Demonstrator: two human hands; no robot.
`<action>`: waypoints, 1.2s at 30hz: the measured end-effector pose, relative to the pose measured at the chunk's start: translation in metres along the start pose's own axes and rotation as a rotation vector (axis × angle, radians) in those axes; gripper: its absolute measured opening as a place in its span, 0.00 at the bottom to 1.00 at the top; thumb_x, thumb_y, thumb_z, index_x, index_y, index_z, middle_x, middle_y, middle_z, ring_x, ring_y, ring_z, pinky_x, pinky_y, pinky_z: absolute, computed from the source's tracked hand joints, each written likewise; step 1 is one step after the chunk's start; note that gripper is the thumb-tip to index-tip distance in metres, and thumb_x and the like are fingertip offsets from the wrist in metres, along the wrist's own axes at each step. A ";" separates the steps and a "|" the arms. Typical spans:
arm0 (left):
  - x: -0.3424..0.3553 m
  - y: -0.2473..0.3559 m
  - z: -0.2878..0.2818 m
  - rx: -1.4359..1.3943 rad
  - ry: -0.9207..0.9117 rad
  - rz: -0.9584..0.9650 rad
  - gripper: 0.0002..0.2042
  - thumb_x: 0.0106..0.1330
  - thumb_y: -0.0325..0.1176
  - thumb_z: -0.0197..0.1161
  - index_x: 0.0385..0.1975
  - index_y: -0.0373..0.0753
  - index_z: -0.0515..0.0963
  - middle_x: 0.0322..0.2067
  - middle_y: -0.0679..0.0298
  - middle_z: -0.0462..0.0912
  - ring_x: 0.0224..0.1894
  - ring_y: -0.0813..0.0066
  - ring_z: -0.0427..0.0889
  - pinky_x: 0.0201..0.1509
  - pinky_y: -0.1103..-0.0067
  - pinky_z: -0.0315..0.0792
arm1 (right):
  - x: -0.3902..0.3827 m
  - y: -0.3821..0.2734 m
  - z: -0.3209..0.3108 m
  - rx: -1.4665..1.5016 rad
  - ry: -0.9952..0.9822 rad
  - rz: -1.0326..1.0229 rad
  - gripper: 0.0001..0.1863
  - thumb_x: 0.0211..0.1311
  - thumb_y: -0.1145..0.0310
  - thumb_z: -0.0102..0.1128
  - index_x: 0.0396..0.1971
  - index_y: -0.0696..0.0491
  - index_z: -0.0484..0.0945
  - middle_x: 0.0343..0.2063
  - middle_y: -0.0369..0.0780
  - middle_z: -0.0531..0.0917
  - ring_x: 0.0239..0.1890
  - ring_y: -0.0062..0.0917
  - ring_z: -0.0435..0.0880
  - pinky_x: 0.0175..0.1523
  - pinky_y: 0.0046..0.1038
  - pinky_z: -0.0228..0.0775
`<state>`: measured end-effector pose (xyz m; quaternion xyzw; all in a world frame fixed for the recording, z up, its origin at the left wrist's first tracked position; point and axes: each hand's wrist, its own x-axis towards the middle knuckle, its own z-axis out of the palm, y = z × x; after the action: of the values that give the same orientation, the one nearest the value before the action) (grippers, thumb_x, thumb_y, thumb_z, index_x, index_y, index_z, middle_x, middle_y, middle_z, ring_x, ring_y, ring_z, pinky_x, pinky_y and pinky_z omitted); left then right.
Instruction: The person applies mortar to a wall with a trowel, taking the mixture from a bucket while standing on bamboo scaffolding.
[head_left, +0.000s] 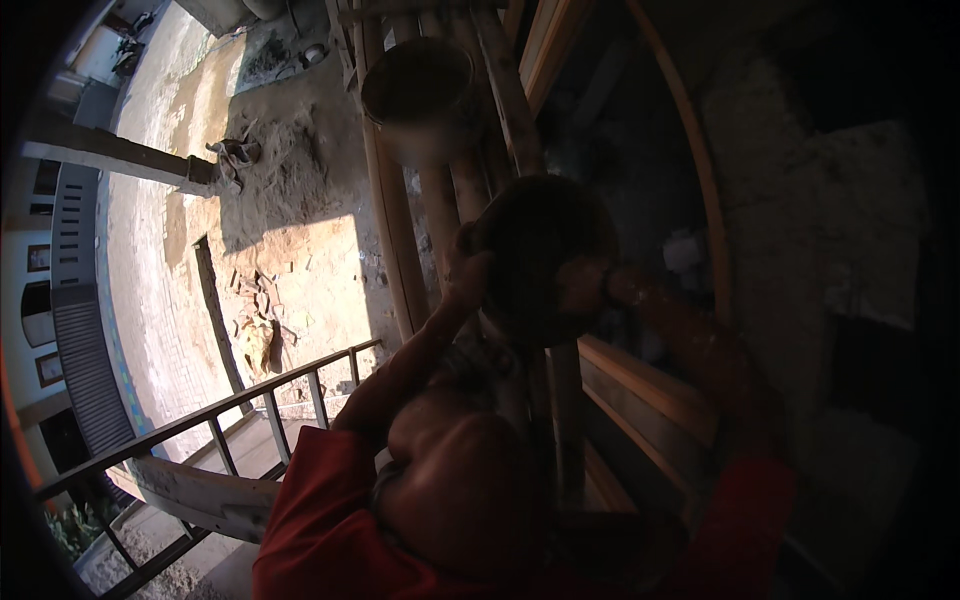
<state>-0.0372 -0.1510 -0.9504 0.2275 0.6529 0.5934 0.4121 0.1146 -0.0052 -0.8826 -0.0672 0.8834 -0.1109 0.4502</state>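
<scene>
A dark round bucket (545, 215) is in front of me, its open mouth turned up toward me. My left hand (467, 272) is closed on the left side of its rim. My right hand (585, 284), with a dark band at the wrist, reaches over the bucket's right side into its mouth. Deep shadow covers the right fingers, and what is inside the bucket cannot be made out. A second bucket (415, 85) stands farther off on the long wooden poles (390, 230).
Wooden frames (695, 170) line an opening at the right, beside a rough wall (800, 200). A metal railing (220, 420) runs at the lower left. Far below lies sunlit ground with a sand heap (285, 160) and scattered debris (258, 335). My bent knees (480, 470) are close below the bucket.
</scene>
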 end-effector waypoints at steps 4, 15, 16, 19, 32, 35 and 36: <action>0.007 -0.021 -0.006 -0.076 0.037 -0.023 0.27 0.49 0.27 0.56 0.54 0.30 0.70 0.44 0.53 0.79 0.48 0.64 0.78 0.54 0.74 0.71 | -0.002 0.010 0.032 -0.040 0.467 -0.181 0.11 0.58 0.65 0.52 0.32 0.53 0.82 0.43 0.41 0.80 0.49 0.36 0.79 0.52 0.36 0.74; 0.004 -0.008 -0.009 -0.114 -0.054 0.117 0.26 0.50 0.26 0.55 0.54 0.30 0.70 0.42 0.55 0.79 0.47 0.67 0.77 0.52 0.75 0.71 | 0.011 -0.027 0.044 0.336 0.493 0.601 0.11 0.58 0.70 0.53 0.36 0.56 0.82 0.37 0.49 0.84 0.41 0.43 0.85 0.48 0.42 0.76; 0.003 -0.009 -0.009 -0.095 -0.022 0.108 0.26 0.49 0.26 0.55 0.53 0.29 0.70 0.42 0.55 0.79 0.46 0.67 0.77 0.51 0.75 0.71 | 0.005 -0.035 0.034 0.377 0.368 0.613 0.11 0.57 0.69 0.53 0.36 0.56 0.82 0.38 0.49 0.84 0.41 0.43 0.85 0.48 0.41 0.77; 0.003 -0.008 -0.005 -0.065 0.036 0.084 0.26 0.49 0.26 0.54 0.53 0.29 0.71 0.41 0.55 0.79 0.45 0.67 0.77 0.51 0.75 0.72 | -0.011 -0.049 0.010 0.322 0.287 0.508 0.12 0.55 0.69 0.55 0.35 0.56 0.83 0.38 0.49 0.84 0.41 0.43 0.85 0.48 0.41 0.77; -0.006 0.001 0.002 -0.106 0.065 -0.039 0.24 0.49 0.22 0.54 0.50 0.29 0.73 0.40 0.58 0.80 0.43 0.69 0.79 0.47 0.76 0.74 | -0.062 -0.024 -0.018 0.433 0.641 0.464 0.10 0.59 0.66 0.53 0.34 0.54 0.80 0.31 0.45 0.85 0.36 0.41 0.85 0.46 0.40 0.77; -0.011 0.023 0.011 -0.140 0.046 -0.035 0.24 0.47 0.21 0.54 0.49 0.29 0.73 0.40 0.60 0.80 0.42 0.72 0.79 0.45 0.78 0.74 | -0.031 -0.009 -0.008 0.129 0.445 0.706 0.10 0.60 0.67 0.54 0.32 0.52 0.83 0.32 0.41 0.86 0.37 0.36 0.86 0.43 0.39 0.78; -0.011 0.029 0.014 -0.177 0.037 -0.017 0.24 0.47 0.21 0.54 0.49 0.29 0.74 0.40 0.60 0.80 0.41 0.73 0.79 0.44 0.78 0.74 | -0.018 -0.010 -0.003 0.044 0.303 0.777 0.10 0.60 0.67 0.54 0.30 0.52 0.84 0.33 0.39 0.86 0.38 0.35 0.86 0.41 0.40 0.79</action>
<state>-0.0253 -0.1466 -0.9193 0.1738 0.6072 0.6494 0.4235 0.1229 -0.0109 -0.8646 0.2980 0.8967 0.0397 0.3249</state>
